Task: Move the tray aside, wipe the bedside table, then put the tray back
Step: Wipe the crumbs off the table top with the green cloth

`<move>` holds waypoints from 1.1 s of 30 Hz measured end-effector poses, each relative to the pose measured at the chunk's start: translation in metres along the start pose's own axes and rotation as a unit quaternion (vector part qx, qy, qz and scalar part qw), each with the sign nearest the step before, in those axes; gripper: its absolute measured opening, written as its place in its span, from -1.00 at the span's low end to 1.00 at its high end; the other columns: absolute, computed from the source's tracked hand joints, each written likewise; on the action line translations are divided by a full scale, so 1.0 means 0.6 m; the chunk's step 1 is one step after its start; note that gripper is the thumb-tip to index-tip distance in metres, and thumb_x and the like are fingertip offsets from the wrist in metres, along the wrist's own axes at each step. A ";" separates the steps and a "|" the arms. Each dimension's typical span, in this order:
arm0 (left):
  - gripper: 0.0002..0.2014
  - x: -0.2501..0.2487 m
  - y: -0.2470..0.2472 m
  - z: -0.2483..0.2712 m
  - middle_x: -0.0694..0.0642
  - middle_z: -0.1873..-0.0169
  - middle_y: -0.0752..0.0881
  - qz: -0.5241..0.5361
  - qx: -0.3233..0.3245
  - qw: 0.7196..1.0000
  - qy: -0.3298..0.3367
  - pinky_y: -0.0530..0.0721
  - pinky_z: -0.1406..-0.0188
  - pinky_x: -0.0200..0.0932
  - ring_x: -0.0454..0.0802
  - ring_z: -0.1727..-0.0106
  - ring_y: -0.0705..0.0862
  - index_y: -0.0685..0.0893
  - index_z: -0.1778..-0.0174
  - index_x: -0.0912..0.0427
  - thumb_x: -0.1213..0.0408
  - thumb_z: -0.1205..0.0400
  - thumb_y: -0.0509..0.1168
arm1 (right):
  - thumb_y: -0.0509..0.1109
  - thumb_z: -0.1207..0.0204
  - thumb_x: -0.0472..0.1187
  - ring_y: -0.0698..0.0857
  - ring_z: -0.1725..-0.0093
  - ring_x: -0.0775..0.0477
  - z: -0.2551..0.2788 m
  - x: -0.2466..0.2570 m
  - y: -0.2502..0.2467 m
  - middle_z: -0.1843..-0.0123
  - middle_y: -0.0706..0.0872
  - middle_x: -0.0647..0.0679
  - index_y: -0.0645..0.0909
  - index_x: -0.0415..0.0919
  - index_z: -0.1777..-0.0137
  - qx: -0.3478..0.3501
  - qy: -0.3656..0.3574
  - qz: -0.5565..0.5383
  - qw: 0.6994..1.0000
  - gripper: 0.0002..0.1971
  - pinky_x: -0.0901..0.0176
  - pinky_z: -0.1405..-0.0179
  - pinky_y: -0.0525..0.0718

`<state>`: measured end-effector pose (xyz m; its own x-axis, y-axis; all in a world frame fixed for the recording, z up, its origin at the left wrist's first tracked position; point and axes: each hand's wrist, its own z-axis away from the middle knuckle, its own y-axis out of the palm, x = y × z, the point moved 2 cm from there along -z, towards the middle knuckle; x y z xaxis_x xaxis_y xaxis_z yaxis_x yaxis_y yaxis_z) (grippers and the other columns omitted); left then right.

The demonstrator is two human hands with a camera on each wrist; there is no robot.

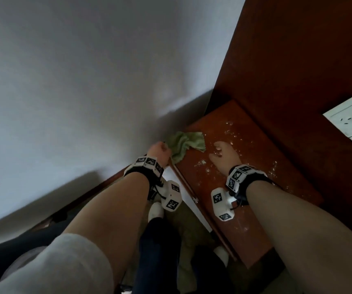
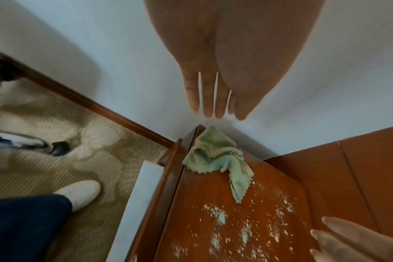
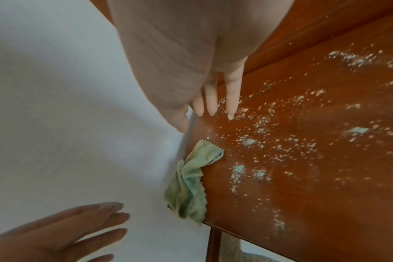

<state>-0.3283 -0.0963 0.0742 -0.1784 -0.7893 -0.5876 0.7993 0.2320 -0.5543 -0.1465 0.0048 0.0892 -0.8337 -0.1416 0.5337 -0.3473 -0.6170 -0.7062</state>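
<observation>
The bedside table (image 1: 262, 149) (image 2: 191, 195) (image 3: 303, 195) is reddish wood, strewn with white powder and crumbs. A crumpled green cloth (image 1: 183, 145) (image 2: 213, 156) (image 3: 188, 186) lies on its far left corner against the wall. My left hand (image 1: 160, 150) (image 2: 215, 109) (image 3: 79, 226) hovers just left of the cloth with straight fingers, holding nothing and apart from it. My right hand (image 1: 223, 152) (image 3: 213, 106) (image 2: 348, 244) is over the powdered top to the right of the cloth, fingers straight and empty. No tray is in view.
A white wall (image 1: 86, 81) runs along the table's left side. A dark wooden panel (image 1: 298, 60) with a white socket plate (image 1: 349, 117) stands behind the table. Below are patterned carpet (image 2: 56, 124) and my white shoes (image 1: 156, 211) (image 2: 79, 193).
</observation>
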 end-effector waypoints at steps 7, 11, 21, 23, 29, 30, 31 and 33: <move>-0.66 -0.024 -0.052 -0.116 0.40 -0.27 0.63 -0.117 0.082 0.988 0.056 0.57 -0.22 0.09 0.34 -0.25 0.61 0.57 -0.25 0.45 0.27 -0.68 0.16 | 0.30 -0.57 -0.20 0.54 -0.35 -0.18 -0.070 0.054 0.049 -0.39 0.55 -0.18 0.48 -0.21 -0.41 -0.007 0.033 -0.025 0.999 -0.59 0.06 -0.27 0.50; -0.68 -0.026 -0.055 -0.155 0.20 -0.36 0.60 -0.141 0.118 0.980 0.075 0.51 -0.30 -0.10 0.16 -0.35 0.58 0.53 -0.37 0.24 0.27 -0.70 0.18 | 0.30 -0.55 -0.16 0.54 -0.38 -0.16 -0.093 0.064 0.069 -0.42 0.55 -0.13 0.49 -0.14 -0.43 -0.026 0.059 -0.003 0.998 -0.57 -0.04 -0.35 0.53; -0.78 0.007 -0.021 -0.219 0.16 -0.24 0.66 -0.127 0.046 0.980 0.144 0.59 -0.17 -0.14 0.11 -0.19 0.68 0.67 -0.15 0.22 0.41 -0.66 0.19 | 0.33 -0.54 0.00 0.32 -0.53 -0.13 -0.148 0.076 0.129 -0.55 0.32 -0.10 0.35 -0.12 -0.51 -0.046 0.040 0.073 0.996 -0.44 -0.11 -0.55 0.25; -0.79 0.017 -0.009 -0.231 0.14 -0.22 0.66 -0.130 0.044 0.979 0.152 0.55 -0.18 -0.21 0.08 -0.20 0.67 0.67 -0.16 0.23 0.39 -0.66 0.22 | 0.33 -0.55 0.02 0.29 -0.55 -0.15 -0.159 0.071 0.147 -0.56 0.31 -0.12 0.32 -0.10 -0.54 -0.036 0.035 0.082 0.995 -0.42 -0.14 -0.56 0.22; -0.76 0.044 0.025 -0.253 0.12 -0.19 0.66 -0.138 0.031 0.973 0.184 0.59 -0.34 -0.06 0.06 -0.22 0.64 0.69 -0.20 0.20 0.29 -0.62 0.30 | 0.26 -0.59 0.07 0.19 -0.62 -0.17 -0.194 0.069 0.198 -0.63 0.27 -0.08 0.25 0.03 -0.59 -0.018 -0.021 0.129 0.991 -0.41 -0.20 -0.59 0.06; -0.74 0.048 0.029 -0.254 0.12 -0.19 0.67 -0.138 0.035 0.972 0.189 0.59 -0.34 -0.06 0.06 -0.22 0.64 0.70 -0.20 0.21 0.30 -0.62 0.32 | 0.22 -0.60 0.09 0.16 -0.63 -0.17 -0.196 0.067 0.204 -0.65 0.24 -0.08 0.23 0.03 -0.61 -0.013 -0.028 0.149 0.988 -0.42 -0.18 -0.60 0.03; -0.73 0.056 0.038 -0.262 0.13 -0.19 0.68 -0.137 0.038 0.971 0.192 0.59 -0.34 -0.07 0.06 -0.22 0.65 0.70 -0.21 0.22 0.31 -0.61 0.33 | 0.19 -0.62 0.10 0.12 -0.65 -0.15 -0.206 0.058 0.216 -0.67 0.20 -0.07 0.20 0.04 -0.62 -0.002 -0.033 0.170 0.985 -0.42 -0.16 -0.62 0.00; -0.72 0.061 0.043 -0.262 0.14 -0.19 0.68 -0.135 0.045 0.969 0.204 0.59 -0.33 -0.09 0.08 -0.22 0.65 0.70 -0.22 0.24 0.33 -0.60 0.33 | 0.13 -0.63 0.12 0.05 -0.67 -0.12 -0.206 0.047 0.221 -0.69 0.13 -0.05 0.17 0.05 -0.63 0.008 -0.041 0.196 0.980 -0.43 -0.14 -0.63 -0.07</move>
<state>-0.4044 -0.0298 -0.0543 -0.5842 -0.5204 -0.6228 0.7361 -0.0163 -0.6767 -0.2689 0.0147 -0.0470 -0.8642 -0.4311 0.2594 0.0001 -0.5157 -0.8568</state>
